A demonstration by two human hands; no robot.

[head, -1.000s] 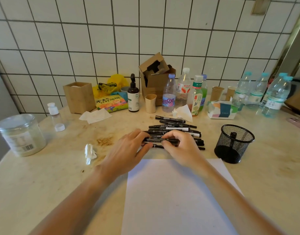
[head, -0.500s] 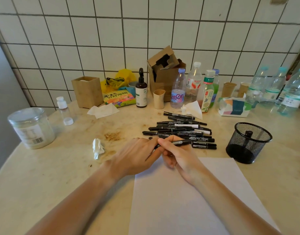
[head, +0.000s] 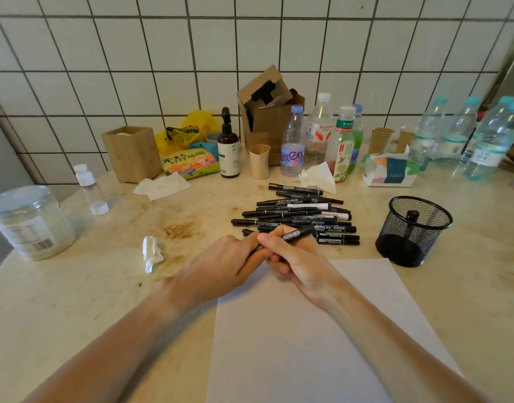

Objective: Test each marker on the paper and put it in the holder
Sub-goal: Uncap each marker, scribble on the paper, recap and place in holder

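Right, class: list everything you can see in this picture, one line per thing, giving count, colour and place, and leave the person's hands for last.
held marker: one, black, in both hands above the paper's far edge
marker pile: many, black, some with white labels, behind the hands
holder: one, black mesh, right of the pile, one marker inside
paper: one sheet, white, near centre, under the forearms
bottles: several, clear plastic, along the wall
dark bottle: one, brown, back centre
cardboard box: one, brown, open, back centre
wooden box: one, tan, back left
jar: one, clear, far left
tissue pack: one, white patterned, back right
left hand: grips the marker's near end
right hand: grips the marker's barrel
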